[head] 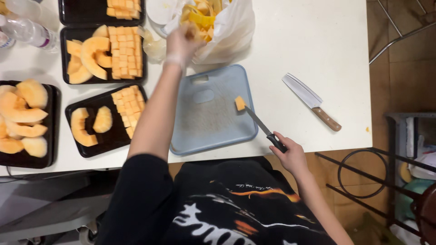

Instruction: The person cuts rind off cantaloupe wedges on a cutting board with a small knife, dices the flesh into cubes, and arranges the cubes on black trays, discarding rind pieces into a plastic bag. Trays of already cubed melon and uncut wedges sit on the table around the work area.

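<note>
I see the left hand [181, 43] in a thin glove, blurred, at the mouth of the white plastic bag [229, 31] at 12 o'clock; I cannot tell if it is grasping a peel or is released. The bag holds yellow melon rinds [202, 13], cut off by the top edge. The right hand [290, 154] is clenched around the black handle of a thin knife [261, 124], at 5 o'clock of the blue cutting board [209, 113]. The blade tip touches a small orange melon cube [240, 103] on the board's right part. The board's front edge hangs a little over the table [309, 45] edge. A second wide knife with wooden handle [311, 100] lies at 3 o'clock, well apart. At 9 o'clock stand black trays [113, 136] with melon cubes and slices; the far left tray is cut off. Open table room lies toward 1 and 2 o'clock
</note>
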